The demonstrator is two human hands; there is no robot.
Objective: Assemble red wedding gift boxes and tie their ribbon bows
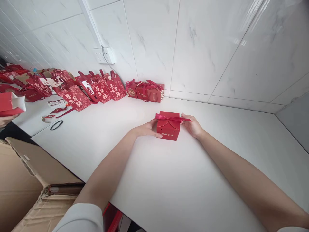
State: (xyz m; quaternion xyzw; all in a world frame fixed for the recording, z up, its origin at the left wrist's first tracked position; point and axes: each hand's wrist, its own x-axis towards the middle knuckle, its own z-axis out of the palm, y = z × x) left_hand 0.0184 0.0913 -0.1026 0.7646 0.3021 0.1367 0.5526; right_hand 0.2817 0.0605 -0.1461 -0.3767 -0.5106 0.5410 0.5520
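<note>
A small red gift box [168, 132] with gold lettering on its front stands upright on the white table [149, 170]. Its lid flaps are folded together, and a dark pink ribbon [169, 118] is tied across the top. My left hand [147, 129] holds the box's left side, thumb on the front face and the other fingers partly hidden behind. At the right side, my right hand [192, 126] has its fingers curled at the ribbon's end, whose tail crosses over the fingers. The exact pinch is partly covered.
Several red boxes with bows [146, 91] sit against the tiled wall. Red gift bags [74, 96] crowd the table's left, near a black ring [56, 125]. Another person's hand [6, 120] holds a red open box [11, 103]. An open cardboard carton [36, 161] stands at lower left.
</note>
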